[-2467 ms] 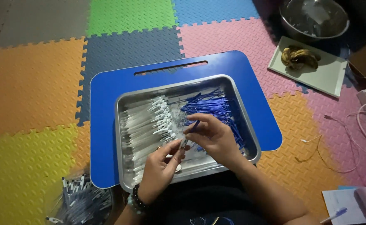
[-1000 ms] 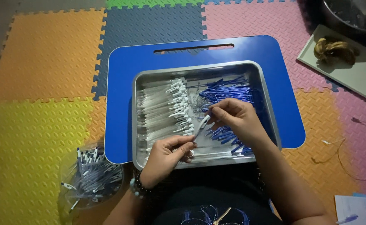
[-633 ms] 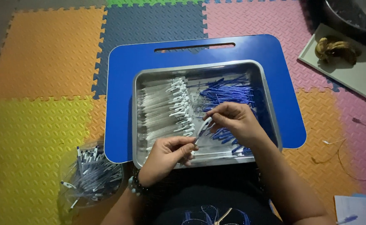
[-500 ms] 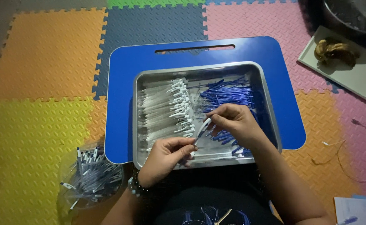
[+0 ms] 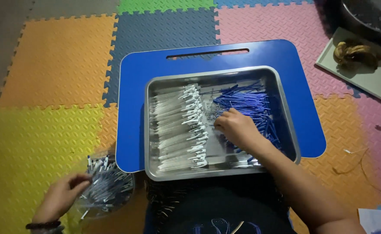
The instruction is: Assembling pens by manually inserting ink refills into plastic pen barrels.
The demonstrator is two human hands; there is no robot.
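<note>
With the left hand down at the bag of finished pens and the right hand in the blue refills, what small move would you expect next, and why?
Probably the right hand pinches one refill from the blue refills while the left hand comes back to the tray for a clear barrel. The left fingers rest at the bag of pens, seemingly empty, and the right fingertips already touch the refill pile.

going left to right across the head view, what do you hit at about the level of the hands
left hand → clear bag of assembled pens → row of clear pen barrels with white clips in the metal tray → right hand → pile of blue refills → right edge of the blue lap table → loose wire on the orange mat
</note>
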